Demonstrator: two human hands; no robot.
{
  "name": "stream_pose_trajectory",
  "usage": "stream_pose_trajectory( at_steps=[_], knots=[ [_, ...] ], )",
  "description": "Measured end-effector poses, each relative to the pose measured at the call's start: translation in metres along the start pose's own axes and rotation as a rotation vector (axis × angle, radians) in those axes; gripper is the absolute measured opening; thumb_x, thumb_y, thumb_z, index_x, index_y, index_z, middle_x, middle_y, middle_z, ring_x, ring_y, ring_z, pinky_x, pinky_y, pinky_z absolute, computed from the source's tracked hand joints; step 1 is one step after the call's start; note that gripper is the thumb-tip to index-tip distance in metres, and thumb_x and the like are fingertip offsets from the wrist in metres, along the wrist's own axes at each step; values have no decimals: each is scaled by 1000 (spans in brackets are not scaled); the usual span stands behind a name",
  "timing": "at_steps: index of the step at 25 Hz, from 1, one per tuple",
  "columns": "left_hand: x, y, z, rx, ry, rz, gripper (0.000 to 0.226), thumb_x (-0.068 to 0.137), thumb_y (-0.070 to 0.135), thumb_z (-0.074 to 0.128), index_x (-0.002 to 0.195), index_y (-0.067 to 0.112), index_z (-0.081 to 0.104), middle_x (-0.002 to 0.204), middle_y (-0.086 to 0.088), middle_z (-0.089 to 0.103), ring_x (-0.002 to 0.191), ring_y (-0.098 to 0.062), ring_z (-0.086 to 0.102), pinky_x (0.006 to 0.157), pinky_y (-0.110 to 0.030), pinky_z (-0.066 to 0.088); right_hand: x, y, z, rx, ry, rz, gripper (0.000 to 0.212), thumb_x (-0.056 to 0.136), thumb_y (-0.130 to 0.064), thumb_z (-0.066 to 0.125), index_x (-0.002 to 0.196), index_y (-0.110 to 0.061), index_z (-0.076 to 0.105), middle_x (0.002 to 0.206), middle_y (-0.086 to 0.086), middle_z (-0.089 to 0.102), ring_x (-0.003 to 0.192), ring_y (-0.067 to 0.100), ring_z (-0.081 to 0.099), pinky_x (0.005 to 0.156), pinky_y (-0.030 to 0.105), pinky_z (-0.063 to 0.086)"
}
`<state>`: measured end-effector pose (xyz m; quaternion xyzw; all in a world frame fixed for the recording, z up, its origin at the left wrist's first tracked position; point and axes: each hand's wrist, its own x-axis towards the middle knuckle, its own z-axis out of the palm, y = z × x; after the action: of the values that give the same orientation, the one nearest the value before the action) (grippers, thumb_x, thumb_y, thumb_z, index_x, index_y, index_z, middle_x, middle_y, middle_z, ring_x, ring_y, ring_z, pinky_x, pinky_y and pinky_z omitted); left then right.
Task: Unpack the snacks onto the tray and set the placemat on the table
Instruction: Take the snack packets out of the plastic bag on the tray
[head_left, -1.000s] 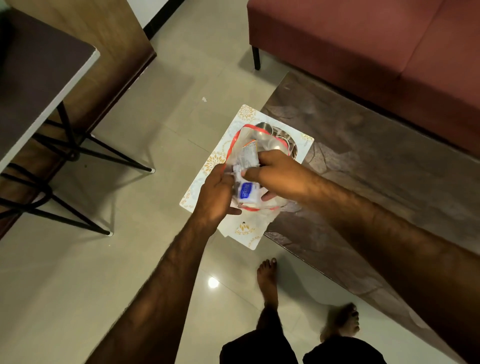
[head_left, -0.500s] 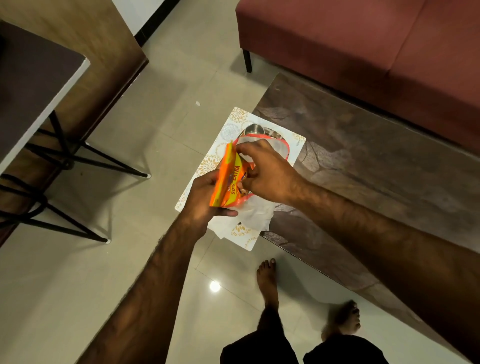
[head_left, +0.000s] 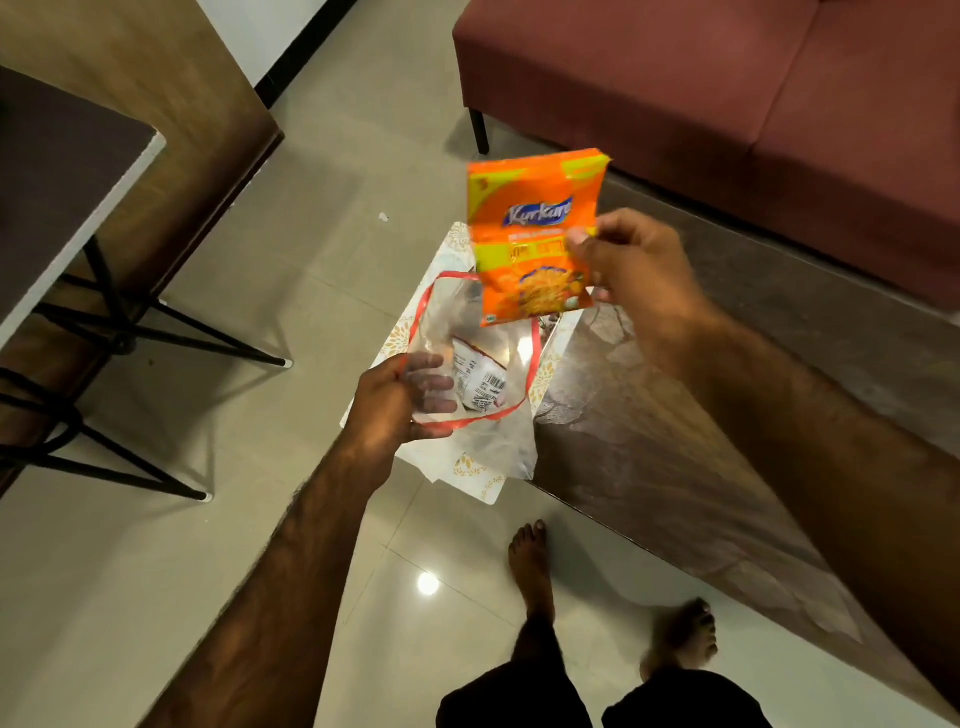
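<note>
From the head view, the right hand (head_left: 631, 265) holds an orange snack packet (head_left: 535, 234) upright in the air, its grip closed on the packet's right edge with the thumb on the printed face. Below and to the left of that grip, the left hand (head_left: 397, 397) pinches the red-trimmed rim of a clear plastic bag (head_left: 475, 364), grip closed on the near-left side of the mouth, fingers showing through the film. Inside the bag, just right of the left grip, lies a white packet (head_left: 480, 382) with a barcode. Under both grips a patterned placemat (head_left: 470, 467) lies on the corner of the dark worktop (head_left: 649, 441), overhanging the edge above the floor (head_left: 208, 519). The tray itself is hidden behind the bag and packet, so I cannot tell where it sits. The orange packet is out and seems ready to be set down. The risks I judge: the thin edge pinch could let the packet swing or slip; the slack bag, held by one side only, could tip and spill the white packet; and any weight on the overhanging placemat could drag it off the worktop.
</note>
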<state>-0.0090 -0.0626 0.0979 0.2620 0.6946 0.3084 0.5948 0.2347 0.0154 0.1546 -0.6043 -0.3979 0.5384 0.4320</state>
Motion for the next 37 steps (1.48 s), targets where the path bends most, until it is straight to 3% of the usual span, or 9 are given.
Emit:
stream_pose_trajectory(
  at_steps=[5, 9, 16, 19, 22, 26, 29, 33, 37],
  knots=[
    [-2, -4, -6, 31, -5, 36, 41, 89, -9, 43, 117, 7, 69, 110, -21, 74, 88, -36, 75, 71, -52, 64, 8, 51, -49, 41, 307, 242, 18, 98, -18, 64, 81, -18, 59, 43, -11, 57, 35, -1, 51, 37, 14, 40],
    [-2, -5, -7, 19, -3, 60, 37, 92, -9, 46, 119, 5, 67, 113, -23, 72, 89, -36, 73, 61, -42, 63, 12, 108, -64, -42, 378, 344, 20, 98, -18, 66, 80, -15, 59, 67, 1, 55, 53, 10, 49, 48, 19, 42],
    [-1, -13, 2, 26, 19, 82, 31, 96, -2, 49, 116, 9, 69, 112, -21, 73, 96, -43, 73, 63, -43, 62, 36, 181, -48, -4, 385, 478, 19, 99, -18, 65, 83, -14, 56, 71, 4, 59, 38, 6, 58, 32, 16, 44],
    [3, -17, 3, 35, 22, 95, 31, 95, -2, 50, 114, 11, 70, 106, -17, 76, 92, -40, 75, 64, -43, 62, 48, 215, -40, -59, 405, 566, 13, 99, -22, 65, 96, -12, 57, 92, 10, 66, 73, 24, 67, 67, 36, 65],
    [4, -21, 3, 37, 25, 96, 33, 93, -4, 50, 110, 13, 72, 103, -12, 77, 87, -36, 77, 63, -42, 61, 56, 238, -36, -66, 423, 604, 14, 99, -24, 62, 95, -13, 57, 105, 14, 66, 94, 33, 69, 90, 51, 60],
    [3, -22, 4, 54, 23, 97, 35, 91, -6, 50, 110, 14, 71, 103, -11, 77, 86, -34, 76, 63, -42, 62, 55, 240, -34, -72, 309, 675, 12, 102, -24, 55, 96, -13, 56, 78, 7, 59, 61, 18, 55, 58, 27, 44],
    [2, -19, 6, 62, 24, 106, 33, 92, -5, 52, 111, 16, 70, 103, -10, 76, 84, -31, 76, 60, -40, 62, 47, 216, -35, -263, 305, 524, 13, 97, -6, 57, 87, -15, 59, 73, 0, 55, 59, 13, 52, 53, 23, 40],
    [2, -15, 14, 79, 34, 115, 32, 94, -3, 50, 111, 17, 69, 107, -13, 75, 79, -26, 74, 68, -52, 65, 18, 147, -25, -156, 316, 202, 32, 91, 6, 52, 107, -17, 69, 98, 3, 70, 88, 15, 66, 77, 31, 54],
    [2, -13, 22, 125, 26, 132, 40, 91, -8, 41, 109, 17, 67, 108, -15, 72, 92, -36, 70, 77, -55, 61, -23, 60, 4, -62, 24, -139, 36, 85, 10, 51, 89, -19, 71, 84, 6, 75, 71, 5, 71, 64, 16, 53]
  ],
)
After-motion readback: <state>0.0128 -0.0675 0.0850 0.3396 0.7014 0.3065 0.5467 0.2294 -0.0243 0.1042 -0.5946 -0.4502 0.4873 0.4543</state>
